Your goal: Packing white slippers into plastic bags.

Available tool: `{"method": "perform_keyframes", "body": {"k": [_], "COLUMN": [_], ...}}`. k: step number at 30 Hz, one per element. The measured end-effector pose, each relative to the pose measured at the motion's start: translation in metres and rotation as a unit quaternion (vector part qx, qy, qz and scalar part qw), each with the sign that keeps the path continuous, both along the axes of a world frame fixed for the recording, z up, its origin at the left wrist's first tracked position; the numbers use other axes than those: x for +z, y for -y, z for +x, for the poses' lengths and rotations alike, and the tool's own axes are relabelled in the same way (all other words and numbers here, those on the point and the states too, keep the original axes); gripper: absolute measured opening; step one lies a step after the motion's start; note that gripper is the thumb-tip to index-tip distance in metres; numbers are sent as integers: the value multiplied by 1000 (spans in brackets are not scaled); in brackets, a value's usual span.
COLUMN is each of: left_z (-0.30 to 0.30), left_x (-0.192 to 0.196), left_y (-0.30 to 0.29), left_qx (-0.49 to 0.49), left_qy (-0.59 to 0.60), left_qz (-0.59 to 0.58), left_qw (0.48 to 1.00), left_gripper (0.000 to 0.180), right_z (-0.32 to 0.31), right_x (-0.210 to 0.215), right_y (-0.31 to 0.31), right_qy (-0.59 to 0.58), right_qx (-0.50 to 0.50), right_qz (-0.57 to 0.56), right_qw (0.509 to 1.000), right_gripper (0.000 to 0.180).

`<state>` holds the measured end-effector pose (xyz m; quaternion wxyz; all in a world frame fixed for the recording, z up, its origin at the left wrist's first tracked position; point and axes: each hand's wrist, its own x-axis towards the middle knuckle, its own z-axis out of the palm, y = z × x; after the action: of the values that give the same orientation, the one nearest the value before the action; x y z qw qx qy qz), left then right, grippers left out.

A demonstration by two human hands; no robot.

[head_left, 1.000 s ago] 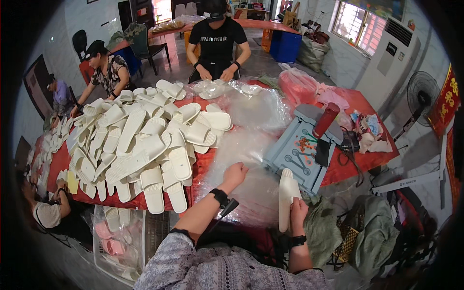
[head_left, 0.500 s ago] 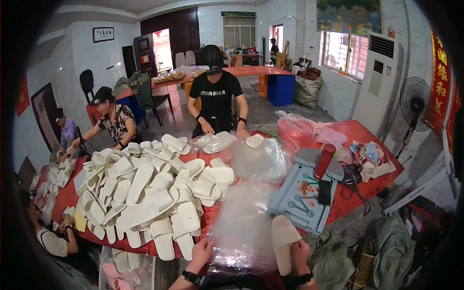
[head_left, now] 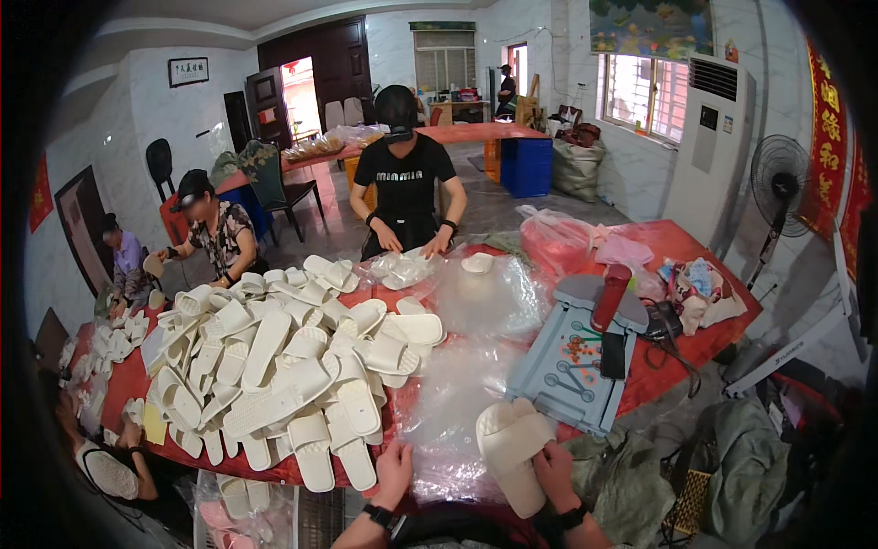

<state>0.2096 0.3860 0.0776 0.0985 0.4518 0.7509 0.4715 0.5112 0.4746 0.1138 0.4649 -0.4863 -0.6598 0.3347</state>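
Note:
My right hand (head_left: 555,478) grips a cream slide slipper (head_left: 505,439) by its side, over the near edge of the table; a second sole seems to show behind it. A clear plastic bag (head_left: 448,403) lies flat on the red-covered table, just left of that slipper. At the bag's near left edge, my left hand (head_left: 394,471) is closed, its fingers pinching the plastic. Left of the bag rises a big heap of cream slippers (head_left: 270,366), loosely piled at all angles.
A grey plastic tray-like table (head_left: 540,393) holds a red bottle (head_left: 611,297) and a dark phone (head_left: 614,357). Opposite me, a person in black (head_left: 402,183) handles bagged slippers. Other people work along the left. Pink bags (head_left: 558,240) lie at the far right; sacks (head_left: 622,494) stand beside me.
My right hand has brought the slipper left and turned it, so its strap now faces up over the bag's edge. My left hand has stayed near the bag's edge.

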Motion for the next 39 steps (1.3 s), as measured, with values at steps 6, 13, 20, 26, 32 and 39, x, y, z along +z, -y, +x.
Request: {"method": "perform_keyframes", "body": {"k": [6, 13, 20, 26, 32, 39], "left_z": [1, 14, 35, 45, 48, 41], "left_x": [2, -6, -30, -31, -33, 14], "left_y": [-30, -26, -34, -58, -49, -52], "left_qx": [41, -165, -308, -278, -281, -332], "left_qy": [-50, -398, -292, -298, -289, -138], "left_qz": [-48, -101, -139, -159, -169, -147], "left_qw": [997, 897, 895, 899, 899, 922], "left_gripper": [29, 64, 90, 87, 59, 37], "right_z": [-7, -8, 4, 19, 37, 21], "right_x": [-12, -48, -32, 5, 24, 55], "right_y": [-6, -13, -9, 2, 21, 43], "right_qy": [148, 234, 213, 196, 161, 172], "right_qx": [-18, -15, -16, -2, 78, 289], "right_qz": [53, 68, 60, 17, -52, -96], "right_qw": [987, 970, 975, 980, 983, 937], "right_gripper": [25, 27, 26, 24, 15, 23]}}
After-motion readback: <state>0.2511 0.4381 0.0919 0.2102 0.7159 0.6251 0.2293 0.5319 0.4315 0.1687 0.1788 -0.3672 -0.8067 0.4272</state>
